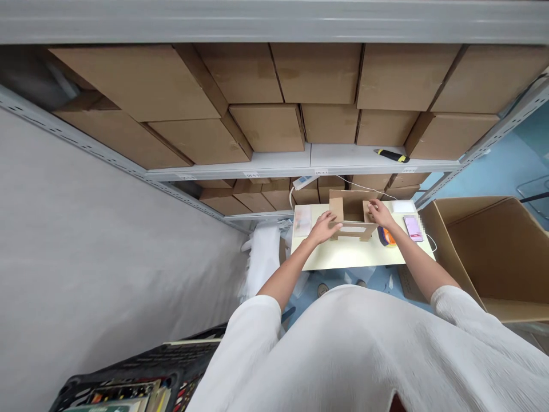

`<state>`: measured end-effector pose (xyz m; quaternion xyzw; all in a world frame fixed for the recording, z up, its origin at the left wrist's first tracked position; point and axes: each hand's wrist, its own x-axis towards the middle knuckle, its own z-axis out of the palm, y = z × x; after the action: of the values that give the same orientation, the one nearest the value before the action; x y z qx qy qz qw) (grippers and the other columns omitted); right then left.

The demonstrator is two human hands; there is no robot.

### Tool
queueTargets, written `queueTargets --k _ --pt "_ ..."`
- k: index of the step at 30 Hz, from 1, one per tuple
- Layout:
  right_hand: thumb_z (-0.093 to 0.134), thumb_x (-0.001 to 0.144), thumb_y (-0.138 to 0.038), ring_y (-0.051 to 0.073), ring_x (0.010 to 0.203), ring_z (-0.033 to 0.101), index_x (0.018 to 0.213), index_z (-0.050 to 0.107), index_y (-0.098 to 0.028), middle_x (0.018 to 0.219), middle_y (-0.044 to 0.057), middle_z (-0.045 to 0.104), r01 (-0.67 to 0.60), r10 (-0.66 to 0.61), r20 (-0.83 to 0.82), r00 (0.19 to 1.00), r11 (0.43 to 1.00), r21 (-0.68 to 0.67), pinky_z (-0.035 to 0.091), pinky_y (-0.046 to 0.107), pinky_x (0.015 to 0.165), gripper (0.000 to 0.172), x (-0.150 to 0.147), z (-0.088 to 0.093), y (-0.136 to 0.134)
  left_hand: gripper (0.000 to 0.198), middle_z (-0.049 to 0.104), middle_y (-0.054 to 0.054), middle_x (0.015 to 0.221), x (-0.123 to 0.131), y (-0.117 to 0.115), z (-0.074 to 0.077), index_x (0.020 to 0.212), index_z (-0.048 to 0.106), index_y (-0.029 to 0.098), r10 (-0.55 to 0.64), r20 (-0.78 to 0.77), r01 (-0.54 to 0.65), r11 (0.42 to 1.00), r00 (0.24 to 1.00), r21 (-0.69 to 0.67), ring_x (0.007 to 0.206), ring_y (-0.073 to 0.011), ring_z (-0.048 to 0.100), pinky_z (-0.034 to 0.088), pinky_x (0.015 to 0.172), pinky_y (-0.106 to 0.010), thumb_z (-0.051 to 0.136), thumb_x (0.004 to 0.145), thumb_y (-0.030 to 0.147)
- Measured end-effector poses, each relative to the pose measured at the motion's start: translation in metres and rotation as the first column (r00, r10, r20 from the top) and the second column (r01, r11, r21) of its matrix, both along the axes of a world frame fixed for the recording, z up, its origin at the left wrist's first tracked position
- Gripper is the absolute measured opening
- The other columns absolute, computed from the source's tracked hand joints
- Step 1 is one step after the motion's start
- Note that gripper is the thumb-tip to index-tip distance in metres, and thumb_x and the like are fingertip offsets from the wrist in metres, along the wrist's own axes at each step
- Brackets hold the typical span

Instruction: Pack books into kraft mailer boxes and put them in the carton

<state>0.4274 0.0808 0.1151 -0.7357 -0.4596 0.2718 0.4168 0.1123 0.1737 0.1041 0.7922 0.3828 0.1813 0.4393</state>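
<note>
A small open cardboard box (354, 229) sits on the pale yellow table, its flaps raised and its inside in shadow. My left hand (325, 228) grips its left side, the thumb lying along the front flap. At the right flap, my right hand (379, 213) has its fingers closed on the cardboard edge. An orange and dark blue tape roll (386, 236) lies just right of the box, partly behind my right forearm. Beyond that forearm is a phone (413, 228) with a pink screen.
Shelves packed with cardboard boxes (317, 71) rise in front. A black and yellow utility knife (392, 155) lies on the shelf edge. A large open carton (493, 257) stands right, white packing material (263, 257) left of the table (330, 260), and a black crate (171, 366) lower left.
</note>
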Motion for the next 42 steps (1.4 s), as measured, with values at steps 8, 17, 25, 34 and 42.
queueTargets --k 8,17,25,34,42 --pt "0.054 0.102 -0.076 0.034 0.133 0.064 0.159 0.058 -0.027 0.162 0.018 0.057 0.134 -0.134 -0.005 0.991 0.989 0.066 0.053 0.057 0.119 0.076 0.011 -0.002 -0.015 0.044 0.062 -0.017 0.154 0.022 0.009 -0.004 0.143 0.069 0.022 0.150 -0.015 -0.150 0.989 0.989 0.008 0.136 -0.0352 0.066 0.052 0.119 -0.050 0.063 0.108 0.048" --pt "0.064 0.093 -0.049 0.035 0.149 0.054 0.128 0.071 -0.024 0.151 0.017 0.061 0.020 -0.021 0.141 0.990 1.000 0.003 0.041 0.057 0.133 0.044 0.009 -0.030 -0.014 0.076 0.049 -0.019 0.171 0.033 0.013 -0.016 0.172 0.045 0.027 0.186 -0.009 -0.186 0.983 0.983 -0.006 0.140 -0.0390 0.065 0.054 0.117 -0.051 0.067 0.100 0.034" --pt "0.062 0.092 -0.030 0.033 0.140 0.063 0.152 0.062 -0.027 0.152 0.012 0.067 -0.078 0.106 0.176 0.979 0.984 -0.161 0.051 0.055 0.125 0.061 -0.003 -0.066 -0.034 0.071 0.049 -0.015 0.177 0.021 0.008 -0.044 0.174 0.044 0.022 0.045 -0.161 -0.058 0.996 0.986 -0.075 0.165 -0.0334 0.046 0.040 0.134 -0.046 0.059 0.104 0.028" --pt "0.044 0.110 -0.037 0.035 0.145 0.062 0.169 0.056 -0.026 0.159 0.015 0.063 -0.063 0.177 0.347 0.921 0.947 -0.315 0.053 0.050 0.123 0.060 -0.007 -0.075 -0.031 0.069 0.046 -0.019 0.178 0.030 -0.010 -0.059 0.180 0.034 0.020 0.085 -0.436 -0.078 0.996 0.896 0.034 0.161 -0.0345 0.049 0.046 0.128 -0.046 0.042 0.113 0.032" --pt "0.031 0.117 -0.047 0.036 0.155 0.054 0.178 0.041 -0.027 0.169 0.017 0.055 -0.047 0.209 0.350 0.913 0.907 -0.419 0.046 0.053 0.128 0.065 -0.016 -0.072 -0.040 0.063 0.033 -0.017 0.187 0.039 -0.027 -0.046 0.175 0.045 0.017 -0.034 -0.514 0.218 0.928 0.857 0.302 0.173 -0.0377 0.027 0.019 0.140 -0.064 0.036 0.113 0.029"
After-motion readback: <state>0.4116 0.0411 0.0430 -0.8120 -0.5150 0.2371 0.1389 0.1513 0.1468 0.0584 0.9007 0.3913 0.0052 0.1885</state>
